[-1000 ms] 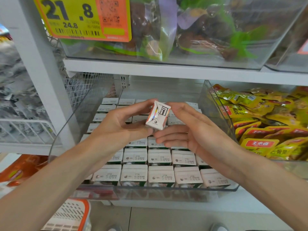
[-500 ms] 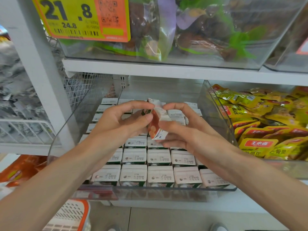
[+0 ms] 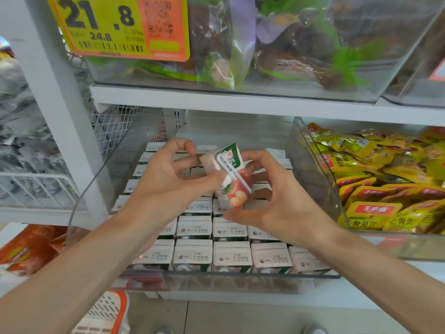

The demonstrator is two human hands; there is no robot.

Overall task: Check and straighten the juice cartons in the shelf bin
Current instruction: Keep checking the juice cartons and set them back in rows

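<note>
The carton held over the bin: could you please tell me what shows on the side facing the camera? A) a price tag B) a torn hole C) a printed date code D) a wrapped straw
D: a white straw runs slantwise across the carton, which the left hand and right hand hold over the bin.

Yellow snack packets [image 3: 375,189] right; price tag [image 3: 115,25] above.

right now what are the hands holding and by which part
One juice carton, above the bin. The left hand pinches its left side; the right hand has its thumb under the lower end, fingers behind the right side.
</note>
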